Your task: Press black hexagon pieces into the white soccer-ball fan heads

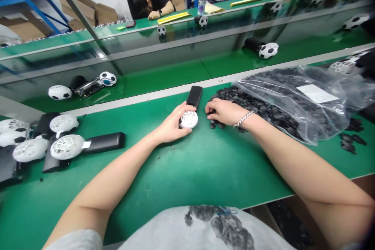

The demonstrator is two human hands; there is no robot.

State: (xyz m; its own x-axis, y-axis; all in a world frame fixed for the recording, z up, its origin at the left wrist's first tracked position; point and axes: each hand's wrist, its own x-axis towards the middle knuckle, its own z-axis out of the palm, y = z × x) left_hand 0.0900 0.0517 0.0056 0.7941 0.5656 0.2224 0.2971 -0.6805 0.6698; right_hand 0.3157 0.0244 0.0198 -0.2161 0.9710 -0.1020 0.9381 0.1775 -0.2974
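Far left: heap of finished fans (63, 146), with round white lattice heads on flat matte black handles, lying crosswise.
Surface: green mat (190, 172), smooth, with a few dark specks.
Left hand: left hand (171, 125) palm down, fingers curled round the white lattice head of one fan (190, 119).
Fan position: mid-mat, lying flat, black handle pointing away from the body, just beside the right hand.
Right hand: right hand (224, 111), beaded bracelet (243, 119) at the wrist. Fingertips are bent down into the black pieces (234, 95); cannot tell whether one is pinched.
Black pieces: small, dull, flat-rounded, piled at the bag's mouth.
Bag: clear plastic bag (310, 105), crinkled and glossy with a white label, full of the same pieces. It lies close along the right forearm.
Far right: loose pieces (351, 140) scattered on the mat.
Behind: grey rail, then conveyor belt (175, 74) carrying football-patterned fans.
Across: a co-worker (149, 2), head down on an arm.
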